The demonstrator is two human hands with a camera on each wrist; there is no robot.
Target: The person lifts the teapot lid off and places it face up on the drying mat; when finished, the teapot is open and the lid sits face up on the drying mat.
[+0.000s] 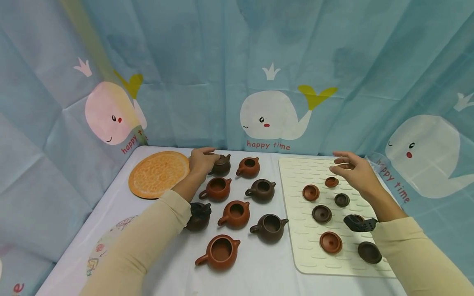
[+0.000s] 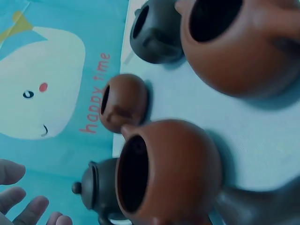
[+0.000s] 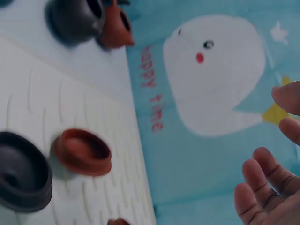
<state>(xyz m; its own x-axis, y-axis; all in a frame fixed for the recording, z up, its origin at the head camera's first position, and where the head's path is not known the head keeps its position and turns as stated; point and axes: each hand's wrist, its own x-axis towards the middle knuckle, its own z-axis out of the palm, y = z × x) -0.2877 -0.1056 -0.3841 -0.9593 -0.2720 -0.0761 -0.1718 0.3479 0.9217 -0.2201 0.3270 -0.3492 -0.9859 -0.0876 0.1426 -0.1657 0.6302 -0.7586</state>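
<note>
My left hand (image 1: 201, 161) hovers beside a small dark brown teapot (image 1: 222, 165) at the back of the table. That teapot has its lid on, and in the left wrist view the fingertips (image 2: 33, 208) stand apart from its knob (image 2: 76, 188). My right hand (image 1: 355, 169) hangs above the back of a cream mat (image 1: 296, 246), fingers loosely bent, holding nothing. Nearest beneath it are a small red-brown lid (image 1: 331, 181) and a dark lid (image 1: 342, 200). A lidless red-brown teapot (image 1: 217, 189) stands just in front of the left hand.
Several more lidless teapots, such as a dark one (image 1: 272, 228) and a red-brown one (image 1: 219, 253), stand mid-table. More lids, including a red-brown one (image 1: 331, 242), lie on the mat. A round tan placemat (image 1: 159, 174) lies left; a clear glass (image 1: 377, 162) stands back right.
</note>
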